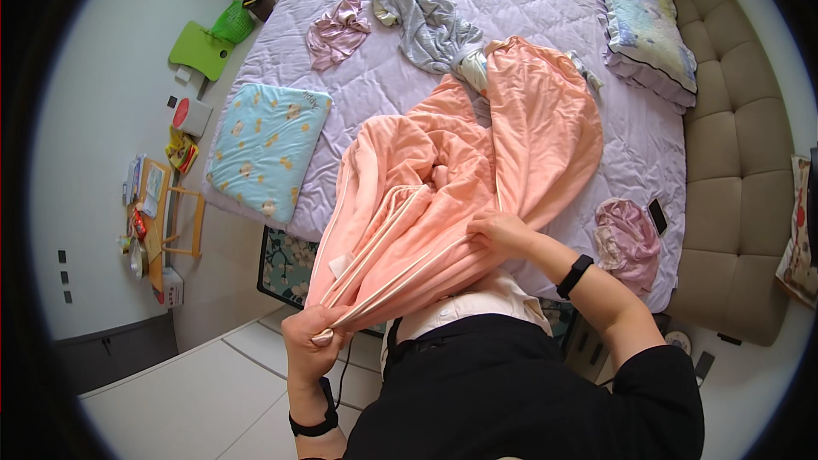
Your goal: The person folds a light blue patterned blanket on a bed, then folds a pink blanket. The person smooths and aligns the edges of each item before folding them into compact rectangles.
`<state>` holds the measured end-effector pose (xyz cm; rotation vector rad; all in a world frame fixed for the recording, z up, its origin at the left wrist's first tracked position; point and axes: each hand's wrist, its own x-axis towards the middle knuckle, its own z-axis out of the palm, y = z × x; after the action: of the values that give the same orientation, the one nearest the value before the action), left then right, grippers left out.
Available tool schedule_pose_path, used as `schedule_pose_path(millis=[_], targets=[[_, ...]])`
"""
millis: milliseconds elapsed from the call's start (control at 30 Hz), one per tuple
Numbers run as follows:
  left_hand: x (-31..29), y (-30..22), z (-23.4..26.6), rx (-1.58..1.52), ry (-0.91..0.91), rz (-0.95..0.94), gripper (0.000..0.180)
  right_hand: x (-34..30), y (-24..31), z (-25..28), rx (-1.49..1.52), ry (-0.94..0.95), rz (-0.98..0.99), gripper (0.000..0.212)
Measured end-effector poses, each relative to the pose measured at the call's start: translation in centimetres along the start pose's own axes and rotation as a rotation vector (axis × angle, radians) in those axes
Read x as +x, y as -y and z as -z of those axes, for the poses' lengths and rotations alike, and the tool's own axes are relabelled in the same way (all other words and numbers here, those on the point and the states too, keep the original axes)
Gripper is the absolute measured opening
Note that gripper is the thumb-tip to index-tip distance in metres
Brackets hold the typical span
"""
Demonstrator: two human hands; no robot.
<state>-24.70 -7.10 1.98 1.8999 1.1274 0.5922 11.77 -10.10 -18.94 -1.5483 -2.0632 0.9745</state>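
Left hand (313, 332) is clutching a bunched end of the peach quilt (452, 213); right hand (503, 234) is pinching its pale edge, fingertips unclear, apparently keeping that span taut. Quilt is lying rumpled across the bed (362, 94).

We cannot see the lilac sheet (545, 0) beneath the peach quilt (545, 128); the right edge crops the patterned cushion (798, 243).

Home bedroom, lavender-covered bed (528, 0), tufted headboard (724, 145), patterned pillow (648, 27)
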Motion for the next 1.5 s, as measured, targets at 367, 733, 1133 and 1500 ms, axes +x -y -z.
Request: schedule_pose_path(millis=[367,733,1133,1500], targets=[[-0.2,-0.3,-0.2,-0.047,-0.074,-0.058,0.016,0.8,1.6,-3.1,0.107,0.24,0.02,0.02],[0.0,-0.6,-0.2,-0.056,-0.067,-0.088,0.011,2.4,2.5,-4.3,0.05,-0.03,0.359,0.016],[0.5,0.1,1.4,0.007,-0.132,-0.104,0.01,3.7,-0.9,-0.7,0.211,-0.371,-0.01,0.014],[5.3,3.2,2.1,-0.174,-0.249,0.127,0.012,-2.7,10.5,20.0,0.207,-0.414,-0.191,0.018]])
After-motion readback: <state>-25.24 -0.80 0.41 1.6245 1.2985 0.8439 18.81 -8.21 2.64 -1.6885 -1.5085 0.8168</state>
